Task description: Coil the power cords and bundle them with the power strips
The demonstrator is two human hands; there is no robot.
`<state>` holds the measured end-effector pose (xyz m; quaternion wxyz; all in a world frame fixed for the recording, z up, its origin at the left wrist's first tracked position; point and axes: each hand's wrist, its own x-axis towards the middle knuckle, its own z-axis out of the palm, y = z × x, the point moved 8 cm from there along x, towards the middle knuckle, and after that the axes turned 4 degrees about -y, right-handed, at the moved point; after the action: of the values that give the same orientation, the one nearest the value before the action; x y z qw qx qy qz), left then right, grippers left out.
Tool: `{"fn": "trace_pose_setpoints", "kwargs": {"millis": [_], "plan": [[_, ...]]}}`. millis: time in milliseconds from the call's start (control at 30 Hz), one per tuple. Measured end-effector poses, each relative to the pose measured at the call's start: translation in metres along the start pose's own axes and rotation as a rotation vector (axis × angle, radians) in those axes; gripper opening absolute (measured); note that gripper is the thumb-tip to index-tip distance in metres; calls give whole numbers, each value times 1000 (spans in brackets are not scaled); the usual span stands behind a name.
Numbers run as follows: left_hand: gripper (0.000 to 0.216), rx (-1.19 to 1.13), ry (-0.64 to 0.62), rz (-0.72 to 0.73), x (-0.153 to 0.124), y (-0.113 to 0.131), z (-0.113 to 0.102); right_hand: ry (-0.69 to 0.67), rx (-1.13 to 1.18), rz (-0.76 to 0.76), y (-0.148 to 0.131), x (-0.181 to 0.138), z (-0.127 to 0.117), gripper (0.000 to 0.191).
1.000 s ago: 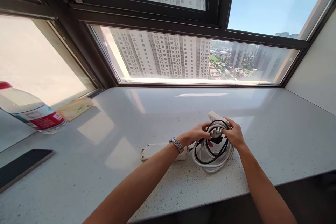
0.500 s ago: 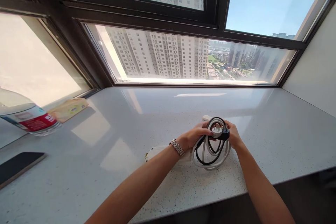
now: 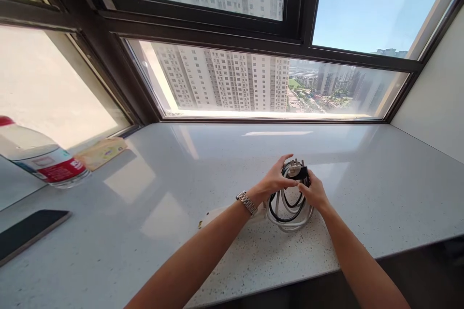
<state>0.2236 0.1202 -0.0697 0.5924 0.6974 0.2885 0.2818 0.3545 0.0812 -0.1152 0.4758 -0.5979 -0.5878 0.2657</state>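
A coil of black and white power cables (image 3: 288, 225) hangs in loops between my two hands, its lower part close to the countertop. At its top a white plug (image 3: 294, 170) and a black plug (image 3: 302, 174) sit side by side, prongs upward. My left hand (image 3: 272, 179), with a metal watch on the wrist, grips the coil and plugs from the left, one finger stretched up beside them. From the right, my right hand (image 3: 316, 192) is closed around the bundle just below the black plug. Beneath my left forearm lies a flat white object (image 3: 210, 216), mostly hidden.
On the left stand a large water bottle (image 3: 54, 166) with a red label and a soft yellowish packet (image 3: 103, 152) behind it. A dark phone (image 3: 31, 231) lies nearer. The speckled white countertop (image 3: 174, 260) ends at a front edge below; windows rise behind.
Both plugs have tipped upward and shifted slightly left. My right hand has moved left and lower around the bundle, and a finger of my left hand has lifted. The view has shifted slightly.
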Motion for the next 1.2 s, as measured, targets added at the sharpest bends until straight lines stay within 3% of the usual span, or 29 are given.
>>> {"fn": "trace_pose_setpoints", "kwargs": {"millis": [133, 300, 400, 533, 633, 767, 1000, 1200], "plan": [[72, 114, 130, 33, 3, -4, -9, 13, 26, 4, 1, 0, 3, 46], [56, 283, 217, 64, 5, -1, -18, 66, 13, 6, 2, 1, 2, 46], [51, 416, 165, 118, 9, 3, -16, 84, -9, -2, 3, 0, 3, 44], [69, 577, 51, 154, 11, 7, -9, 74, -18, -26, 4, 0, 6, 43], [69, 696, 39, 144, 9, 13, -6, 55, -16, -48, 3, 0, 8, 46], [68, 748, 126, 164, 4, 21, -8, 72, 19, -29, 1, 0, 7, 48], [55, 649, 353, 136, -7, 15, -26, 49, -20, -36, -11, -3, 4, 50], [49, 601, 480, 282, -13, 38, -28, 14, 119, -39, -13, -4, 4, 57]]}}
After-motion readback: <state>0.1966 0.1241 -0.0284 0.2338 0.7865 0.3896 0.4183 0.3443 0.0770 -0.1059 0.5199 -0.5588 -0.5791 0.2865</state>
